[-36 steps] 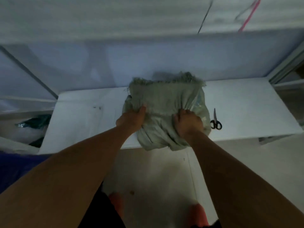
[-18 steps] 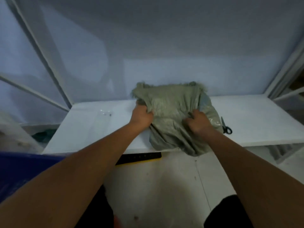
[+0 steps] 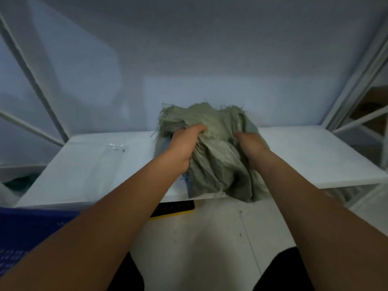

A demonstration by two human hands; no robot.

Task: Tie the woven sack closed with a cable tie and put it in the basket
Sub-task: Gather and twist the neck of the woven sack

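Note:
A grey-green woven sack [image 3: 218, 164] with a frayed open top lies on the white table [image 3: 315, 156], its lower end hanging over the front edge. My left hand [image 3: 184, 143] grips a bunch of the sack's fabric on its left side. My right hand [image 3: 249, 143] grips the fabric on the right side, fingers buried in the folds. The cloth between the hands is gathered into pleats. A blue basket [image 3: 27, 234] shows at the lower left. Small clear items [image 3: 114, 147], maybe cable ties, lie on the table's left part.
A black and yellow object [image 3: 172, 207] lies on the floor under the table's front edge. White frame posts [image 3: 37, 85] rise at left and right. A pale wall stands behind the table.
The camera tilted up and closer. Both hands have shifted up the sack and gathered its fabric toward the middle. The scissors on the right are now hidden from view.

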